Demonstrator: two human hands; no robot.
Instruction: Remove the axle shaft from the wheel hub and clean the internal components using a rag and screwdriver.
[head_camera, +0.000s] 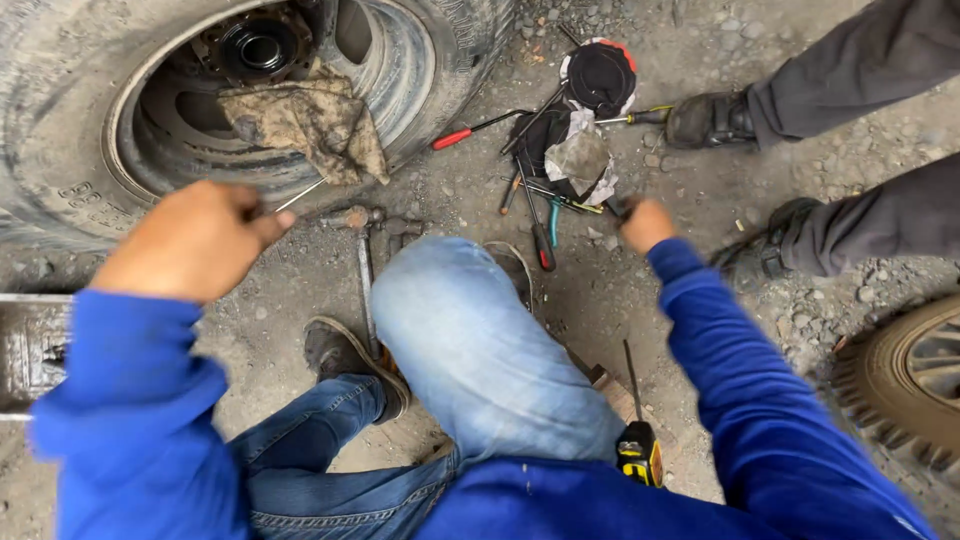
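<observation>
The left hand (195, 238) is closed around a thin metal rod (300, 195), whose tip points up and to the right toward a dirty rag (310, 120) draped over the rim of a large truck wheel (90, 150) just above the hand. The right hand (645, 225), well apart from the left, reaches into a pile of tools (555, 170) on the gravel ground (700, 50); it is blurred, and whether it grips anything cannot be told. Just left of that hand lie red-handled pliers (540, 240); beyond them lies a red-handled screwdriver (465, 132). Between the hands rises the person's bent knee in jeans (470, 340), with a hammer (362, 260) lying beside it. To the right of the right hand stand another person's boots (710, 118).
</observation>
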